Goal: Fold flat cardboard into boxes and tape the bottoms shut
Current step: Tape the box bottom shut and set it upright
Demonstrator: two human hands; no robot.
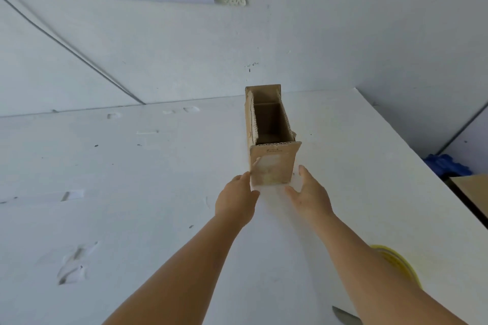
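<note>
White tabletop [132, 219] fills the view, scuffed and marked. Nearest us, a yellow tape roll [396, 261] peeks out by the right forearm, with a blade tip [346, 315] at the bottom edge. Further out, the left hand [237, 200] and right hand [310, 198] flank the cardboard box [274, 163], fingers relaxed and spread, gripping nothing; the left fingertips just brush a corner. Box stands formed, open top up, near the far edge. Its bottom is hidden, so taping can't be confirmed; this one looks finished.

Narrow open corrugated cardboard box [273, 145]: brown, pale whitish patch on near face
Flat foam-like table top [132, 192]: white, dark specks
Round tape roll [396, 261]: translucent yellow
Crumpled bundle [446, 165]: deep blue
</note>
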